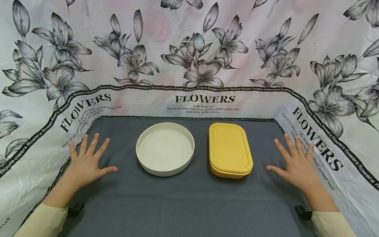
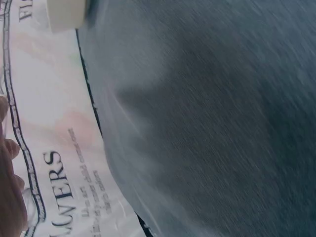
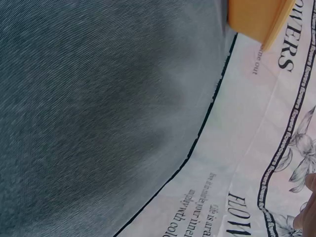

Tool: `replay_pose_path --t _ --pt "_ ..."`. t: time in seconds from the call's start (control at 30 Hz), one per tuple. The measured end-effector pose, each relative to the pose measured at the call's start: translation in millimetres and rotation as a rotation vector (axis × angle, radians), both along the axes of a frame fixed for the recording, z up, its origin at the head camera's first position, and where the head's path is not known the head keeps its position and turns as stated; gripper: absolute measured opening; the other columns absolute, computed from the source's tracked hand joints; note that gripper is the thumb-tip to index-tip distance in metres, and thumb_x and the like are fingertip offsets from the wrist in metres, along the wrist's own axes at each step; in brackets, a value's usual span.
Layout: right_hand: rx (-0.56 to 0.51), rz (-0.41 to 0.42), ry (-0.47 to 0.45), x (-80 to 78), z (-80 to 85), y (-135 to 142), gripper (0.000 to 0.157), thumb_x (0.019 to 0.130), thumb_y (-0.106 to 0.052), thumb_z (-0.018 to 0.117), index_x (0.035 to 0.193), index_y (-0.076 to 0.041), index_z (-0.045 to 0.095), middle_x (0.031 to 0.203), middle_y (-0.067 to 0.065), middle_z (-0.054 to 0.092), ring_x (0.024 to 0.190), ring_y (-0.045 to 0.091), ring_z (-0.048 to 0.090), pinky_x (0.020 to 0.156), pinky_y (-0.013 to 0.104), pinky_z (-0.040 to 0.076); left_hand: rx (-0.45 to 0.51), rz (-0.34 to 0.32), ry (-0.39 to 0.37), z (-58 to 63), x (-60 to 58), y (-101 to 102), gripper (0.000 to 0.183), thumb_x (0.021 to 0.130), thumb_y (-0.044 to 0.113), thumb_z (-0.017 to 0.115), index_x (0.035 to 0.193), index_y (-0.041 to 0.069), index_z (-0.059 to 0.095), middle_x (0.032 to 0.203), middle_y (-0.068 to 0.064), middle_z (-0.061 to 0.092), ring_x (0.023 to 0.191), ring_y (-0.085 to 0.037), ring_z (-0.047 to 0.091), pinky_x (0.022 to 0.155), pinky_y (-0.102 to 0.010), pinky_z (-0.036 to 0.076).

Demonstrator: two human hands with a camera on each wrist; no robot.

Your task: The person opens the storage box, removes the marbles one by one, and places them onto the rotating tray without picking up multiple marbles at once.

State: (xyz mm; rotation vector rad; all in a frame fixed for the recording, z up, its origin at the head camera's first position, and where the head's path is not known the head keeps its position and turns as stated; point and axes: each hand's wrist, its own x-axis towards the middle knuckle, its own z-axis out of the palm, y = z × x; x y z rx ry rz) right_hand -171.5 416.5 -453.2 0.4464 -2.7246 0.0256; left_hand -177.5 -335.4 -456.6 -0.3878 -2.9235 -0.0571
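Note:
A round, shallow cream dish (image 1: 165,149) with a low rim sits left of centre on the grey cloth. To its right stands a yellow lidded food container (image 1: 230,148), rectangular with rounded corners, its lid on. My left hand (image 1: 86,164) is held with fingers spread, to the left of the dish and apart from it. On the other side my right hand (image 1: 299,164) has its fingers spread too, right of the container and touching neither object. In the left wrist view a bit of the dish (image 2: 66,14) shows at the top; the right wrist view catches the container's corner (image 3: 254,19).
Grey cloth (image 1: 160,214) covers the work surface. Around its back and sides runs a white floral sheet (image 1: 142,102) printed with FLOWERS and black border bands. Small black straps (image 1: 302,212) show near both wrists.

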Motion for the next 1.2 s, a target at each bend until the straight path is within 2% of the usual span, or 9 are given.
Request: replay_pose_path --t 0.27,0.43,0.67,0.87,1.2 --pt "-0.071 0.070 0.027 -2.4 6.2 -8 0.109 0.081 -0.073 0.071 0.166 -0.025 0.021 0.174 0.006 0.001 0.158 0.036 -0.009 0.116 0.074 -0.016 0.111 -0.045 -0.026 7.4 -7.9 28 0.118 0.084 0.077 0.065 0.167 0.024 0.001 0.171 -0.012 -0.014 0.154 -0.042 -0.022 0.110 -0.076 -0.023" --pt "-0.065 0.105 0.049 -2.0 8.8 -14 0.107 0.083 -0.078 0.064 0.165 -0.023 0.024 0.173 0.009 0.005 0.158 0.039 -0.004 0.116 0.077 -0.011 0.160 -0.070 -0.045 12.5 -12.3 48 0.118 0.084 0.075 0.066 0.167 0.019 0.005 0.172 -0.011 -0.013 0.155 -0.042 -0.019 0.113 -0.074 -0.022" --pt "-0.075 0.141 0.054 -1.6 7.6 -23 0.104 0.083 -0.074 0.068 0.164 -0.020 0.029 0.172 0.012 0.012 0.158 0.040 -0.001 0.118 0.074 -0.009 0.210 -0.113 -0.077 12.6 -16.2 81 0.118 0.085 0.074 0.067 0.167 0.019 0.004 0.172 -0.013 -0.009 0.157 -0.041 -0.015 0.115 -0.077 -0.014" --pt "-0.103 0.196 0.080 -3.8 2.7 -29 0.102 0.087 -0.083 0.052 0.162 -0.018 0.033 0.170 0.016 0.018 0.158 0.041 0.002 0.118 0.076 -0.008 0.251 -0.164 -0.097 13.5 -19.0 116 0.121 0.081 0.075 0.070 0.167 0.020 0.006 0.173 -0.014 -0.002 0.158 -0.041 -0.009 0.118 -0.076 -0.008" --pt "-0.119 0.250 0.102 -5.5 0.1 -40 0.101 0.089 -0.086 0.041 0.160 -0.014 0.037 0.170 0.017 0.021 0.158 0.042 0.003 0.117 0.077 -0.007 0.289 -0.268 -0.087 16.8 -22.8 167 0.124 0.076 0.077 0.072 0.167 0.020 0.011 0.173 -0.013 0.003 0.158 -0.040 -0.005 0.118 -0.078 -0.001"
